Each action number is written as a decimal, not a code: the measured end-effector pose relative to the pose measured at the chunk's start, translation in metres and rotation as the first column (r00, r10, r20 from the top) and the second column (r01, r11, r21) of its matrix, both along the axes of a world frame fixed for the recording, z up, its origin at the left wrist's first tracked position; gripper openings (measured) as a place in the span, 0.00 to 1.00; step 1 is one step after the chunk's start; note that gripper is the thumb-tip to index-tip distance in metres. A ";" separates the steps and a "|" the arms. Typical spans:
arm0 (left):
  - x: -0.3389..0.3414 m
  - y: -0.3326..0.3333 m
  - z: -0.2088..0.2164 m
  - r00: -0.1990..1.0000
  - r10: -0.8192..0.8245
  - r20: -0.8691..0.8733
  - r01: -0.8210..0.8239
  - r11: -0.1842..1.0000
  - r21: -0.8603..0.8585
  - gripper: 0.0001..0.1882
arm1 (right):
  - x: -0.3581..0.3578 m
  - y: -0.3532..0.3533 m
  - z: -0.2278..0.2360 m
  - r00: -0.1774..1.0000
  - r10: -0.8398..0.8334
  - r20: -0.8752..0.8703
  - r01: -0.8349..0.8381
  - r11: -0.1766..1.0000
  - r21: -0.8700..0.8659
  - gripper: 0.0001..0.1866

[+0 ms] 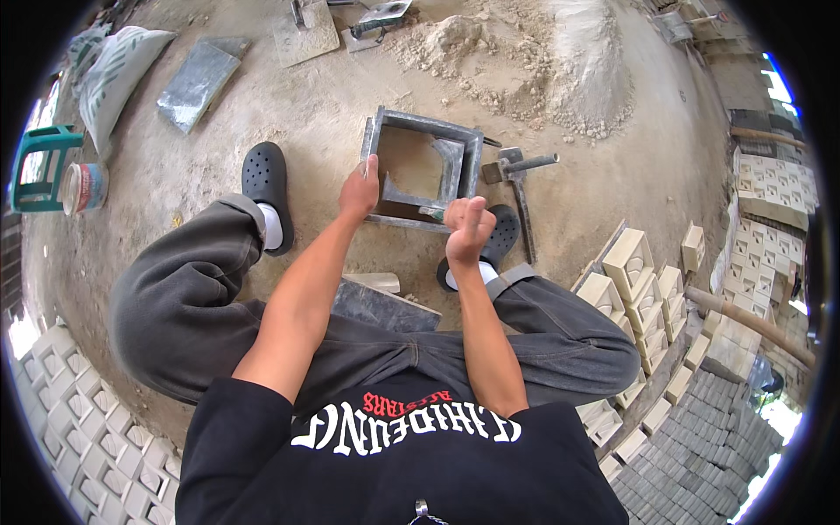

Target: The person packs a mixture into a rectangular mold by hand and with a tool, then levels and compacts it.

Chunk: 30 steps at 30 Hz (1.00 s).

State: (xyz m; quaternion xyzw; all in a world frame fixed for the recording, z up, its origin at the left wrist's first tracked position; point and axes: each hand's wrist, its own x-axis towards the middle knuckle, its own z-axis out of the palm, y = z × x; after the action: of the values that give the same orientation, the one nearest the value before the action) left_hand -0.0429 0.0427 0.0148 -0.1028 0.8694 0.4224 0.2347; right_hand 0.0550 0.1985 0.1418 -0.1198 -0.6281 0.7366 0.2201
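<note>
A grey metal block mould (479, 166), a square open frame with a curved inner piece, stands on the dusty floor between my feet. My left hand (359, 188) is closed on its left wall, with the thumb over the rim. Above the near right corner of the mould is my right hand (470, 229), closed round what looks like a small brush (430, 213). The brush's end points left, over the mould's near wall. Most of its handle is hidden in the fingers.
A metal hammer-like tool (529, 164) lies right of the mould. Beyond is a heap of sandy powder (525, 70). Cast blocks (628, 262) stand stacked at right. At left are a sack (122, 79), a flat plate (201, 79), a bucket (85, 188) and a green stool (39, 157).
</note>
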 end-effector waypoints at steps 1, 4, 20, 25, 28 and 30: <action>0.000 0.002 -0.001 1.000 0.009 0.013 -0.009 1.000 -0.024 0.37 | 0.002 0.001 0.007 0.998 0.006 -0.058 -0.011 0.997 -0.079 0.33; -0.004 0.001 -0.009 1.000 0.017 0.022 -0.016 0.999 -0.032 0.38 | 0.003 -0.007 0.004 0.994 -0.064 -0.085 0.053 0.990 -0.132 0.33; -0.002 0.002 -0.002 1.000 0.004 0.013 -0.004 0.999 -0.047 0.39 | 0.007 -0.028 0.009 0.997 0.073 0.035 -0.076 0.989 0.129 0.31; 0.002 0.005 0.000 1.000 0.008 -0.001 -0.008 0.999 -0.038 0.39 | 0.007 -0.027 -0.014 0.984 -0.041 0.172 -0.021 0.937 0.347 0.31; -0.001 0.003 0.001 1.000 0.010 -0.008 -0.010 0.999 -0.037 0.38 | -0.003 -0.023 -0.003 0.994 -0.004 0.106 -0.003 0.998 0.068 0.31; -0.003 0.000 0.003 1.000 0.021 -0.010 -0.021 0.999 -0.044 0.38 | -0.001 -0.022 0.008 0.997 -0.003 0.072 0.000 0.999 0.043 0.31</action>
State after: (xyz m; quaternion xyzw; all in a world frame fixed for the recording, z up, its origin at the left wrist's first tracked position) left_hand -0.0462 0.0431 0.0181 -0.1150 0.8785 0.4062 0.2239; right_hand 0.0537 0.1768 0.1495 -0.1421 -0.6514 0.7179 0.2002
